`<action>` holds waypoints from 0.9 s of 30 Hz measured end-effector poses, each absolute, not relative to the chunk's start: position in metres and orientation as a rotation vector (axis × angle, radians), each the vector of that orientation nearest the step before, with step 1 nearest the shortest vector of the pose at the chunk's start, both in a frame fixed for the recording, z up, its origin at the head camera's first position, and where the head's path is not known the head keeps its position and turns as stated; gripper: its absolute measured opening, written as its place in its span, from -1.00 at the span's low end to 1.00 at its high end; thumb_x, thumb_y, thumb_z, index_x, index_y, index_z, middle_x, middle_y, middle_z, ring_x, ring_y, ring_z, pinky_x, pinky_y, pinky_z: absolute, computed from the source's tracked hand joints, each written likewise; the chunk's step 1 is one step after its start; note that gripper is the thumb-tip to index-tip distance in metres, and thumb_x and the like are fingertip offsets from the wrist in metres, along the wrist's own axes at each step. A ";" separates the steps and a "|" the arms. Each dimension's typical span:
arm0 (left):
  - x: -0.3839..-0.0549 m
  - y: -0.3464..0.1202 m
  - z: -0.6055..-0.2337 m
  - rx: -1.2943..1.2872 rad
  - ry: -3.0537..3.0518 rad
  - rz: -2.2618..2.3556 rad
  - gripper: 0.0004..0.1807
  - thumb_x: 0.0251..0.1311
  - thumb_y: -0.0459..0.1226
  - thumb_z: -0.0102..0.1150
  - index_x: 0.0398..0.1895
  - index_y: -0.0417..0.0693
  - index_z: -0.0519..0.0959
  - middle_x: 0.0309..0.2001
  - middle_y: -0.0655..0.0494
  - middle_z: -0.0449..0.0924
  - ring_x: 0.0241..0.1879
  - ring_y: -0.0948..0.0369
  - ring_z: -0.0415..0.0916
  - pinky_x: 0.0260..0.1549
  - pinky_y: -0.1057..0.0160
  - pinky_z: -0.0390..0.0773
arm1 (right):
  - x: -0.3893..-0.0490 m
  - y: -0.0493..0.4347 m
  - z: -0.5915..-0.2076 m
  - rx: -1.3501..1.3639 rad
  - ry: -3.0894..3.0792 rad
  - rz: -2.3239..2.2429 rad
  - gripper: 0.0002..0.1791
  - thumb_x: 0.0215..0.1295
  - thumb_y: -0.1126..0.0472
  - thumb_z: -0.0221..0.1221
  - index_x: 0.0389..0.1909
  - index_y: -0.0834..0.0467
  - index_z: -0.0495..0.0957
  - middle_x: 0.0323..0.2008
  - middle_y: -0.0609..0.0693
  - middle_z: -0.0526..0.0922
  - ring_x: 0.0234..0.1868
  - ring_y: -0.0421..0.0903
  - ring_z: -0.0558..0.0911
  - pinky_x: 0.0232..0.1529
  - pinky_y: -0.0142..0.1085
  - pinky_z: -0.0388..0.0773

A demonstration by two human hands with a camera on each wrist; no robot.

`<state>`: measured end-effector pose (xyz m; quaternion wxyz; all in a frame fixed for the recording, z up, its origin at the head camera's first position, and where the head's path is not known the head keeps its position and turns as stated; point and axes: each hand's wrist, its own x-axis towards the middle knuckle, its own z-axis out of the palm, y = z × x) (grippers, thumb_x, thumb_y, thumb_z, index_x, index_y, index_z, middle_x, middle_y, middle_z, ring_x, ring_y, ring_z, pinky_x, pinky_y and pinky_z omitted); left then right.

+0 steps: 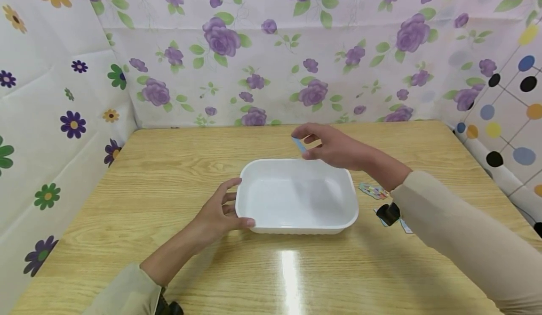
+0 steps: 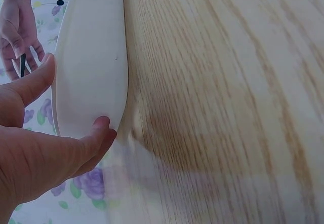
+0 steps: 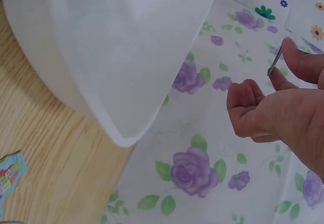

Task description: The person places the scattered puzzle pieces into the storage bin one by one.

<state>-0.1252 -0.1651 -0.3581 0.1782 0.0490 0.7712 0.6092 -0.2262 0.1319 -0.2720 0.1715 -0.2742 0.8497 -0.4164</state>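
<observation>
1. The left hand [image 1: 218,211] holds the left end of the white tub [image 1: 296,229], with thumb on the near rim; probably this keeps the tub from sliding;
2. The right hand [image 1: 332,145] pinches a thin flat piece [image 1: 299,144] by its two ends, in the air near the far rim; such hold perhaps suits its thinness;
3. Its long axis slants from far left to near right, lower end towards the tub; seen nearly edge-on, its face is hard to judge.
</observation>
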 end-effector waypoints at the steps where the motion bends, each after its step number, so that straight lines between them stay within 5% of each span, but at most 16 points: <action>1: -0.125 -0.165 -0.358 0.133 2.184 1.722 0.15 -0.09 -0.26 0.53 0.49 0.09 -0.06 0.33 -0.17 0.22 0.22 -0.10 0.37 0.03 0.06 0.54 | -0.226 0.129 -0.272 -0.784 2.405 -1.177 -0.49 0.38 0.33 0.11 0.33 0.12 0.28 0.34 0.03 0.28 0.32 0.06 0.26 0.18 -0.02 0.39; 27: -0.124 -0.163 -0.357 0.106 2.147 1.751 0.11 -0.09 -0.30 0.52 0.47 0.13 -0.03 0.34 -0.16 0.23 0.19 -0.11 0.41 0.00 0.04 0.55 | -0.228 0.076 -0.294 -0.838 2.299 -1.053 -0.52 0.33 0.32 0.16 0.26 0.16 0.36 0.21 0.00 0.38 0.32 0.10 0.29 0.23 -0.05 0.35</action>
